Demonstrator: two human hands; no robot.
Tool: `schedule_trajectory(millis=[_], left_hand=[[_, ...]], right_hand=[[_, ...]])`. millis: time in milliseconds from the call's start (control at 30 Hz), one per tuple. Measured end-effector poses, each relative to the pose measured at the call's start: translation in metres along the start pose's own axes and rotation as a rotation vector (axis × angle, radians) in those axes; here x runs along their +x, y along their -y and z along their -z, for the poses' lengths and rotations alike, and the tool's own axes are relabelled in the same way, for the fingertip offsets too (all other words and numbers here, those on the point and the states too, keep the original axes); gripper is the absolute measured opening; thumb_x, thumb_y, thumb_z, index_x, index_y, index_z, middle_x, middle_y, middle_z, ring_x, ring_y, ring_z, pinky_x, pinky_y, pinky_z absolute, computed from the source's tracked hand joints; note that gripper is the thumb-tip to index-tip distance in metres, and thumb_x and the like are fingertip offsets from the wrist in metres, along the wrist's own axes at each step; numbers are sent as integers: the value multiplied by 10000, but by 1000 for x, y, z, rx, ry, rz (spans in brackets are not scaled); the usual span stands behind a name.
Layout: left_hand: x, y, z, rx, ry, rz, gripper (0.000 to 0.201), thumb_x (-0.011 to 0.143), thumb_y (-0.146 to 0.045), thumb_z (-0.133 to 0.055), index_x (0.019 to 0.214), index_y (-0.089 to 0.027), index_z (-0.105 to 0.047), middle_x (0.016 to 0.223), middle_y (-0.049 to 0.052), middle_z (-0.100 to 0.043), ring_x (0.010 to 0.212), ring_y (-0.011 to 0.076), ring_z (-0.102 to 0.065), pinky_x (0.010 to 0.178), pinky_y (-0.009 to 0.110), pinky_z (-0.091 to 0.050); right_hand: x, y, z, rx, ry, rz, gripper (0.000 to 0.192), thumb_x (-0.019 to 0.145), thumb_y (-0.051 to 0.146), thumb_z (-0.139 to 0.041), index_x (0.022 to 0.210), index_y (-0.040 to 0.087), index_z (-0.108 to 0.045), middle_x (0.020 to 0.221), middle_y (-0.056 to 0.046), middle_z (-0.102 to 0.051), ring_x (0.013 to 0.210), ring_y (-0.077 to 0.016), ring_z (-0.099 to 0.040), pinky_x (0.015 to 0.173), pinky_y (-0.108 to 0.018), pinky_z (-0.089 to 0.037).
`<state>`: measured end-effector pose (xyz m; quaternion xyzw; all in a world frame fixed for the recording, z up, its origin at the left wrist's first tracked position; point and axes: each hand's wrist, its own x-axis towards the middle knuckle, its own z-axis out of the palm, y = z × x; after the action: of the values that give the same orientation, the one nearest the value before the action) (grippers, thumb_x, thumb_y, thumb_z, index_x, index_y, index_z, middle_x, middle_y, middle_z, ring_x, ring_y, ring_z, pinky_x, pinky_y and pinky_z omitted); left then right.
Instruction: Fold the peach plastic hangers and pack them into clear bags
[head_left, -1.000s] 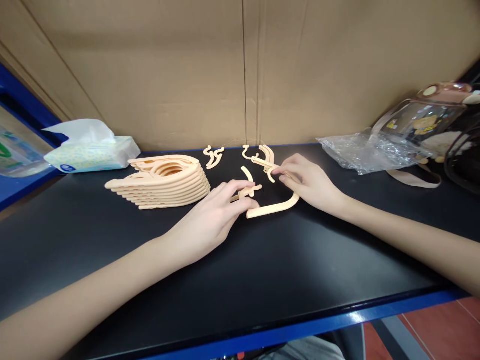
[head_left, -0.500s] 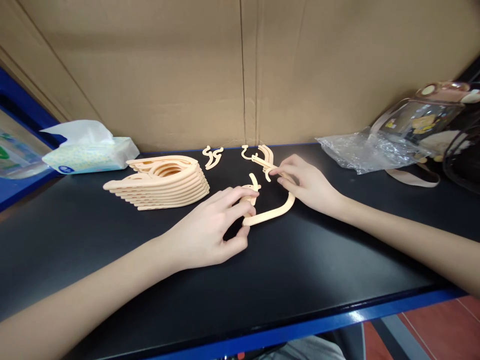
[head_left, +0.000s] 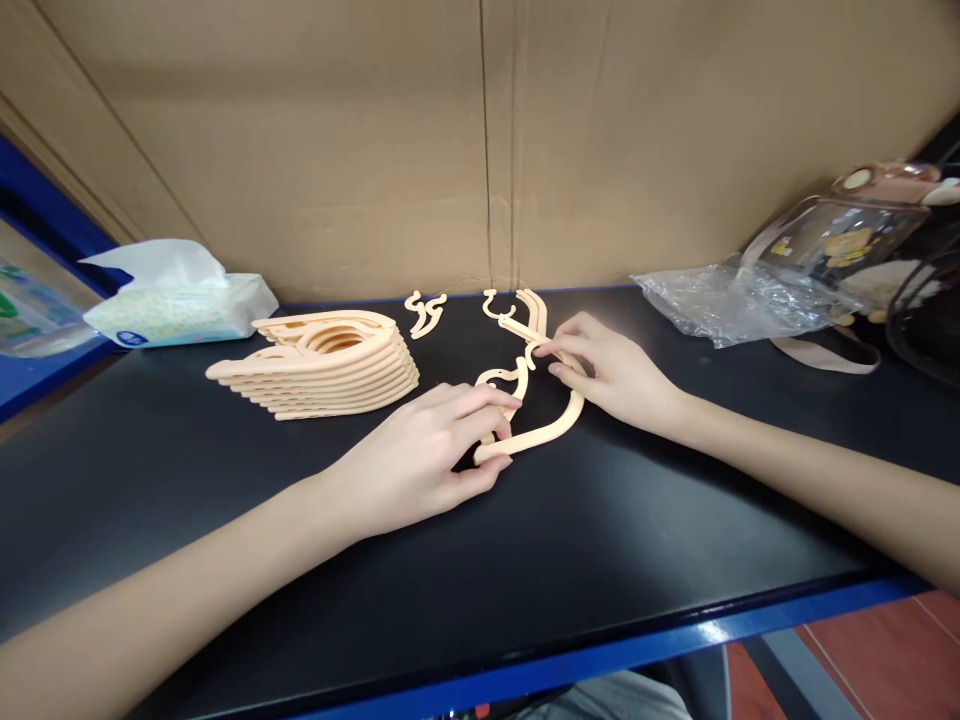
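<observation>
A curved peach plastic hanger piece (head_left: 551, 425) lies on the black table (head_left: 525, 560), held at both ends. My left hand (head_left: 420, 455) pinches its near end together with a small peach hook part (head_left: 510, 380). My right hand (head_left: 611, 370) grips its far end, fingertips touching the hook part's top. A stack of several finished peach hangers (head_left: 322, 365) rests to the left of my left hand. Loose hook parts (head_left: 425, 310) and a few more loose pieces (head_left: 521, 308) lie near the cardboard wall.
A cardboard wall (head_left: 480, 140) closes the back. A tissue pack (head_left: 176, 300) sits at the far left. Crumpled clear plastic (head_left: 739, 300) and a transparent bag with a strap (head_left: 847, 245) lie at the right. The table's blue front edge (head_left: 600, 655) runs below.
My left hand has turned the hook part upright and brought it toward the right hand's end of the curved piece. The curved piece shifted slightly nearer and left.
</observation>
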<state>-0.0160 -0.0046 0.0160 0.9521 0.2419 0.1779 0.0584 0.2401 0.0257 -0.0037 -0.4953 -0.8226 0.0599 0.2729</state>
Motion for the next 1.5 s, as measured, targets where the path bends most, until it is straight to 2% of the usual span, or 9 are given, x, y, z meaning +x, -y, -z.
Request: schedule_trajectory(millis=[200, 400, 733, 933, 1100, 1200, 1300, 1500], left_hand=[[0, -1, 1, 29, -22, 1, 92, 916, -263, -557, 890, -193, -611, 1252, 44, -621, 1033, 219, -641, 805, 313, -502], [-2, -1, 2, 29, -45, 6, 152, 919, -252, -547, 790, -187, -596, 1282, 51, -620, 1093, 226, -637, 823, 310, -506], [0, -2, 0, 32, -66, -74, 82, 893, -201, -545, 836, -175, -599, 1224, 65, -672, 1016, 196, -666, 842, 301, -515], [0, -2, 1, 25, -64, -103, 80, 874, -168, -536, 805, -179, -573, 1201, 54, -678, 976, 178, -669, 822, 294, -501], [0, -1, 1, 42, -38, -69, 107, 896, -167, -514, 819, -180, -586, 1206, 54, -666, 1005, 174, -660, 824, 274, -497], [-1, 1, 1, 25, -36, -23, 99, 895, -168, -510, 951, -186, -591, 1171, 56, -670, 1014, 182, -653, 826, 279, -504], [-1, 1, -1, 13, -28, 3, 241, 886, -154, -500, 1121, -187, -542, 1149, 51, -669, 991, 189, -652, 822, 296, -512], [0, 0, -2, 11, -26, -26, 248, 885, -133, -476, 1121, -186, -529, 1124, 52, -673, 989, 187, -645, 835, 298, -505]], right_hand=[[0, -1, 0, 51, -59, -9, 268, 884, 207, -518, 1084, 258, -689, 1046, -31, -555, 759, -140, -554, 704, -325, -450], [1, 0, 1, 41, -184, -76, 228, 860, 233, -576, 1045, 248, -708, 987, -31, -568, 856, -180, -574, 778, -345, -455], [-1, 3, 1, 47, -83, -43, 236, 864, 243, -564, 1062, 267, -691, 1020, -18, -546, 688, -117, -523, 684, -320, -438], [-1, 5, 3, 32, -50, -19, 223, 870, 243, -552, 1051, 254, -682, 1055, -35, -560, 710, -128, -549, 660, -311, -441], [-1, 5, 3, 15, -56, 3, 226, 874, 231, -543, 1052, 249, -681, 1059, -39, -566, 768, -147, -567, 711, -328, -450], [-1, 4, 3, 21, -57, 9, 232, 872, 222, -542, 1056, 245, -680, 1066, -37, -563, 769, -144, -564, 727, -331, -449], [-1, 4, 2, 20, -50, 18, 238, 875, 217, -536, 1065, 243, -677, 1074, -38, -561, 765, -141, -560, 725, -329, -447], [-1, 4, 1, 8, -39, 35, 213, 882, 238, -546, 1052, 255, -673, 1079, -40, -564, 766, -146, -558, 724, -329, -446]])
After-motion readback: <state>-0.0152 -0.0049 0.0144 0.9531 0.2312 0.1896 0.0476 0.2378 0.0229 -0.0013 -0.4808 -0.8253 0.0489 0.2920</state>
